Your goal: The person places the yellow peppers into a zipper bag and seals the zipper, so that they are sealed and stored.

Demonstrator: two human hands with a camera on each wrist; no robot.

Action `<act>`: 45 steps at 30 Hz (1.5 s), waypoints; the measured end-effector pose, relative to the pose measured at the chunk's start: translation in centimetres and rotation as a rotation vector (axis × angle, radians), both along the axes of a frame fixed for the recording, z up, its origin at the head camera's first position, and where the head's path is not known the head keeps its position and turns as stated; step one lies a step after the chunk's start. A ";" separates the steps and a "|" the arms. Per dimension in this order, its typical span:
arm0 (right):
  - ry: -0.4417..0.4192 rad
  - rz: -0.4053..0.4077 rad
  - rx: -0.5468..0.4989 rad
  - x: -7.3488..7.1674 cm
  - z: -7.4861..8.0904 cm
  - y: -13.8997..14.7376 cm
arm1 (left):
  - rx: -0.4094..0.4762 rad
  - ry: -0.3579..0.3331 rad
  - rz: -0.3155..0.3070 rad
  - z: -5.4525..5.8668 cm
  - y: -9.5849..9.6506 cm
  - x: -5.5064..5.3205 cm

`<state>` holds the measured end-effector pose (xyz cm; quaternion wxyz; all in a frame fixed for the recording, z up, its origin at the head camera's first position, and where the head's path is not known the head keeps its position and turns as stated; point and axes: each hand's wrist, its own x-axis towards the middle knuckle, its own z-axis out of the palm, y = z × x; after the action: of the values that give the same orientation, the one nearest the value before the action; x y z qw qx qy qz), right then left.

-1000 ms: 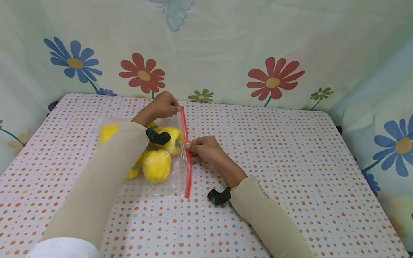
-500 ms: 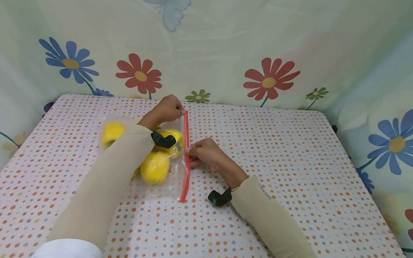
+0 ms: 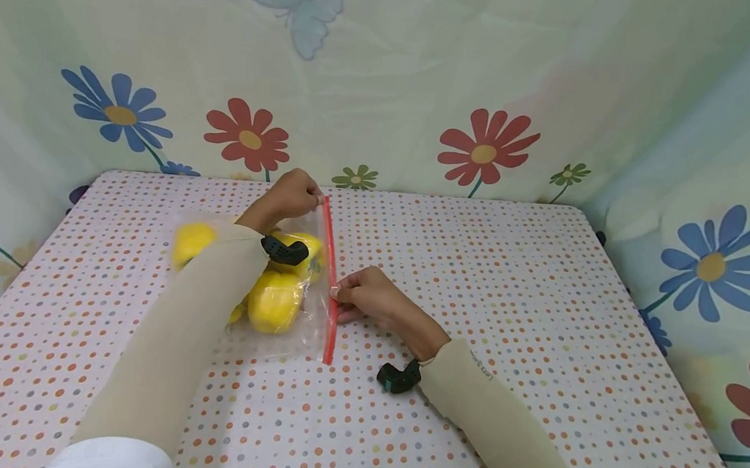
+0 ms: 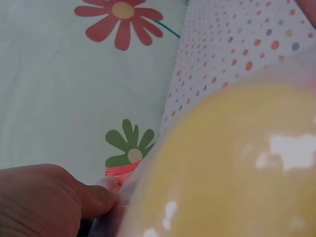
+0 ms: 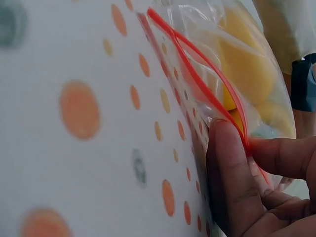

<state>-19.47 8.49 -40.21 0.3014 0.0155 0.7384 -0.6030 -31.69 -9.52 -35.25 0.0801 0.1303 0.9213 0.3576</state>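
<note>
A clear zip bag with a red zip strip lies on the table, its mouth facing right. Several yellow bell peppers are inside it, partly covered by my left forearm. My left hand pinches the far corner of the red strip; in the left wrist view its thumb and finger close on the red end. Near the strip's middle my right hand pinches the zip between thumb and index finger. In the right wrist view the red zip splits into two lines on the near side of that pinch, with a gap between them.
The table wears a white cloth with coloured dots. Behind it hangs a curtain printed with flowers and a butterfly. A black camera mount sits on the left wrist and another mount on the right.
My right hand has slid along the red strip toward the near end. The left hand keeps its pinch at the far corner, and the bag has shifted slightly.
</note>
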 end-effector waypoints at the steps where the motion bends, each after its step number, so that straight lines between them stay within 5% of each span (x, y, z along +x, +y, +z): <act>1: 0.011 -0.003 -0.007 0.2 0.0 0.1 | 0.010 -0.010 -0.004 0.0 0.0 0.0; 5: 0.027 -0.008 -0.006 0.8 0.1 0.3 | 0.014 -0.024 -0.039 0.0 0.2 -0.1; 11: -0.002 0.040 0.035 2.1 0.1 0.7 | -0.016 -0.012 0.021 0.0 0.1 -0.3; 17: 0.003 0.088 0.058 3.3 0.0 1.2 | -0.023 0.011 0.001 0.0 0.0 -0.5; 29: -0.026 0.205 -0.019 4.9 -0.3 2.5 | 0.026 -0.010 0.006 -0.3 -0.4 -0.6; 39: -0.024 0.289 -0.005 5.0 -0.5 3.3 | 0.077 -0.024 -0.024 -1.2 -0.5 -0.9; 45: -0.035 0.296 0.002 4.9 -0.5 3.5 | 0.005 -0.012 -0.045 -0.9 -0.8 -0.9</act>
<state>-14.58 12.01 -40.73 0.3998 -0.0825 0.7279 -0.5510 -32.59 -10.30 -36.15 0.0931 0.1489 0.9168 0.3587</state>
